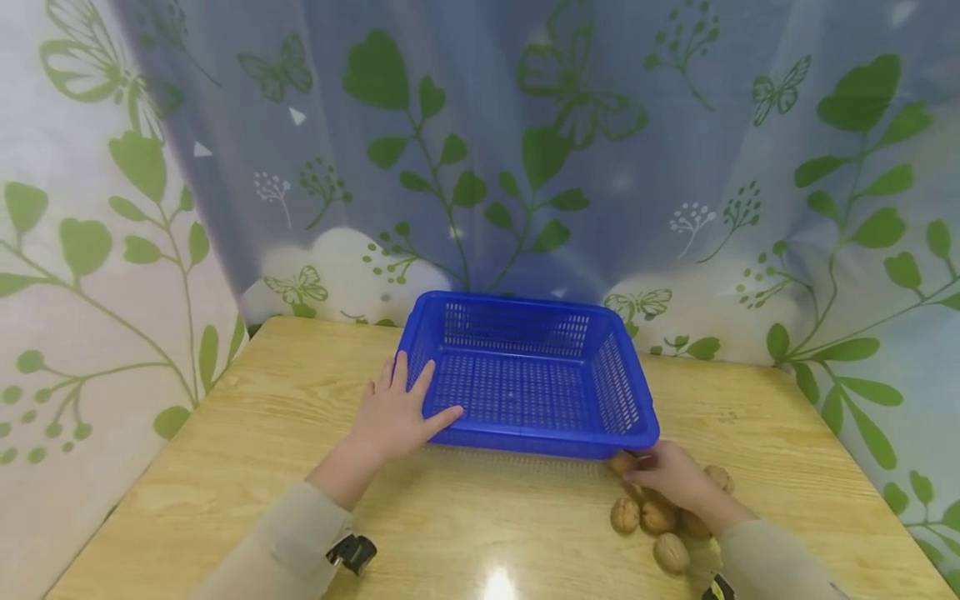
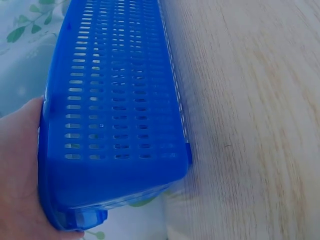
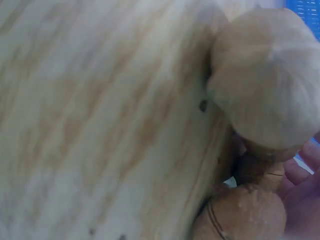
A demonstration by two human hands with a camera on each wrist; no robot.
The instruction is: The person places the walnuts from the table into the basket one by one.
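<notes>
A blue plastic basket (image 1: 517, 437) with slotted walls stands on the table. My left hand (image 1: 393, 417) rests with spread, straight fingers on its near left corner, and the left wrist view shows this hand (image 2: 17, 170) against the basket's rim (image 2: 44, 150). Beside the near right corner, my right hand (image 1: 671, 479) pinches a walnut (image 1: 624, 462) just below the rim. Several other walnuts (image 1: 671, 552) lie under and around that hand. Up close in the right wrist view are a blurred walnut (image 3: 270, 80), another walnut (image 3: 247, 215) and part of the hand (image 3: 305, 200).
The light wooden table (image 1: 480, 517) reaches back to a blue curtain (image 1: 480, 167) printed with green leaves and butterflies. Pale patterned cloth (image 1: 90, 250) hangs at the left side. A black wrist device (image 1: 352, 552) sits on the left sleeve.
</notes>
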